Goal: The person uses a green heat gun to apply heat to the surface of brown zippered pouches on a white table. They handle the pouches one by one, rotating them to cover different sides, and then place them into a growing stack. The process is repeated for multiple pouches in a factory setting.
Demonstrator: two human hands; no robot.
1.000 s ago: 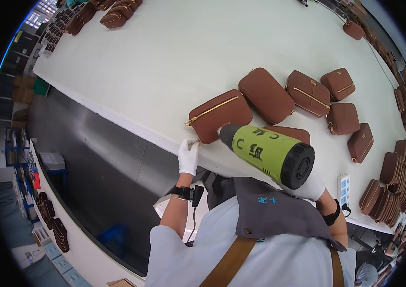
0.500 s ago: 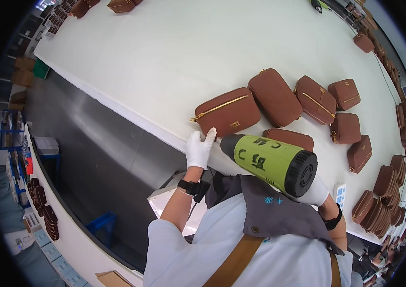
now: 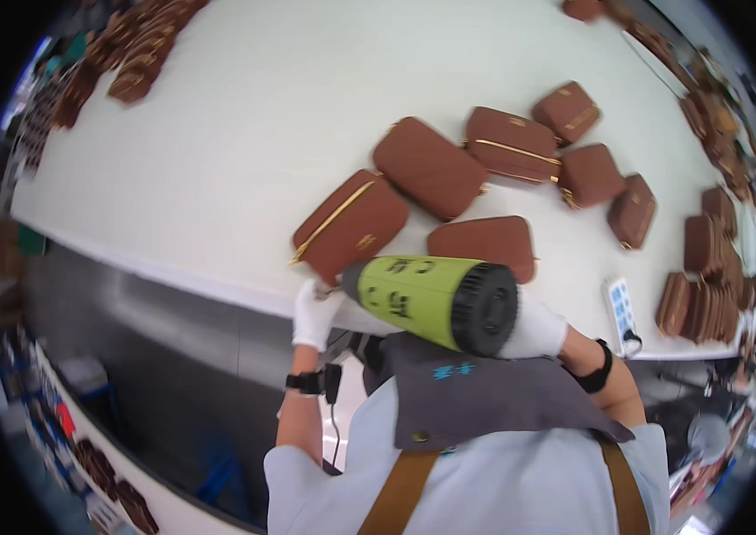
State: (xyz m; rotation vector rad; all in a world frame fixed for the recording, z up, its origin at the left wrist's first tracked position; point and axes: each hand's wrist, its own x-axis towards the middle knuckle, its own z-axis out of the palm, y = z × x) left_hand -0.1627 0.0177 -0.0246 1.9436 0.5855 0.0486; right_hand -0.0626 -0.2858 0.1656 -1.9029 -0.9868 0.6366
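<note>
A green heat gun (image 3: 409,299) with a black ribbed rear cap lies across the front of me, its black nozzle end pointing left toward a brown zipped bag (image 3: 351,227). My right hand (image 3: 534,328), in a white glove, is closed on the heat gun; the gun's body hides the handle and most of the fingers. At the bag's near lower edge, my white-gloved left hand (image 3: 314,314) has its fingertips drawn together on the brown leather, slightly blurred. Another brown bag (image 3: 483,245) lies just beyond the gun, partly covered by it.
Several brown bags (image 3: 430,168) lie spread on the white table (image 3: 244,134). More stand in rows at the right (image 3: 706,303) and far left. A white power strip (image 3: 619,312) rests near the right front edge. The table's front edge runs below my left hand.
The view has swung, shifting the bags leftward in the picture. My left thumb and finger, earlier spread at the bag's edge, are closer together. The heat gun stays in my right hand.
</note>
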